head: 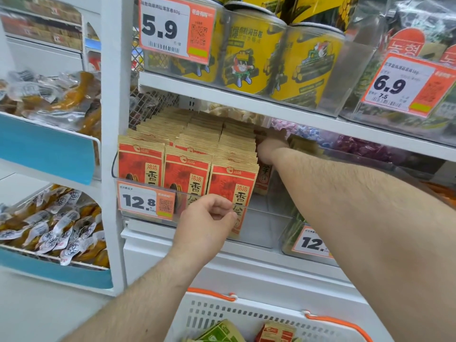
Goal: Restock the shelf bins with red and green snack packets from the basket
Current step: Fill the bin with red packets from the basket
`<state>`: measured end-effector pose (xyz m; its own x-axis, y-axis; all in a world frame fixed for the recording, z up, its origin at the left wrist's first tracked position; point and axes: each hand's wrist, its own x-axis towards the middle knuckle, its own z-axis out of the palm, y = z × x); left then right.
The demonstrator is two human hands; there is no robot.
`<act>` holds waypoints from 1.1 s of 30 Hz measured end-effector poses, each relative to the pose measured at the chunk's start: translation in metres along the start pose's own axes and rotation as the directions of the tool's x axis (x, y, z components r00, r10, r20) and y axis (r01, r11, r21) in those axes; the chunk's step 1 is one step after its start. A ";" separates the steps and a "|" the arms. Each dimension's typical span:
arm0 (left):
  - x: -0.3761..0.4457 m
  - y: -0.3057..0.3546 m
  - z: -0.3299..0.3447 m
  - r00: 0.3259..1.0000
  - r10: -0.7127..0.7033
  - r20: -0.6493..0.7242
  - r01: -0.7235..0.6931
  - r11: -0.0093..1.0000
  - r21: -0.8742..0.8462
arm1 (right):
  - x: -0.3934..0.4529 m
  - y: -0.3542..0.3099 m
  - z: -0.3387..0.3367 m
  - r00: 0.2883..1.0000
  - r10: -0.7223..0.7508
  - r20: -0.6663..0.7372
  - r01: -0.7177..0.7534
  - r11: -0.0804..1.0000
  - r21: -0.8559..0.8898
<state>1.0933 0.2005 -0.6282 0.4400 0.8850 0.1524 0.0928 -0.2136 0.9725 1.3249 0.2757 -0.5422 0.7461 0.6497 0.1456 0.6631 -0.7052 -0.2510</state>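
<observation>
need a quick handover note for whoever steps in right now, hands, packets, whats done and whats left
Left hand: fingers curled at the front lip of the clear bin, apparently gripping it.
Right hand: reaching deep into the bin beside the red packets; its fingers are hidden, so grip unknown.
Done: three rows of red packets fill the bin's left side.
Left: the bin's right side is mostly bare. The basket below holds a green packet and a red packet to shelve.

Yellow cans (pixel 249 58) stand in a clear tray on the upper shelf behind a 5.9 price tag (pixel 176 28), a 6.9 price tag (pixel 404 86) hangs further right, and vacuum-packed brown snacks (pixel 51 233) fill the blue-fronted racks on the left.
</observation>
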 end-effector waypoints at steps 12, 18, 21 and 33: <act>-0.011 0.005 0.005 0.996 0.030 0.086 -0.032 0.999 0.019 | -0.075 -0.002 -0.035 0.998 0.027 -0.058 0.003 0.887 0.462; -0.033 0.000 0.016 0.967 0.055 0.249 -0.087 0.989 0.118 | -0.151 0.026 -0.046 0.969 -0.076 -0.233 0.198 0.806 0.558; -0.048 -0.002 0.022 0.940 0.060 0.336 -0.132 0.972 0.195 | -0.180 0.046 -0.040 0.949 -0.117 -0.293 0.271 0.779 0.566; -0.091 -0.011 0.040 0.832 -0.029 0.554 -0.194 0.920 0.339 | -0.274 0.126 0.015 0.924 -0.128 -0.361 0.339 0.711 0.616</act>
<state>1.0879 0.1054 -0.6595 0.8584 0.5130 0.0012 0.3030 -0.5089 0.8057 1.2035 0.0132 -0.6277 0.6265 0.5878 0.5118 0.6871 -0.1065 -0.7188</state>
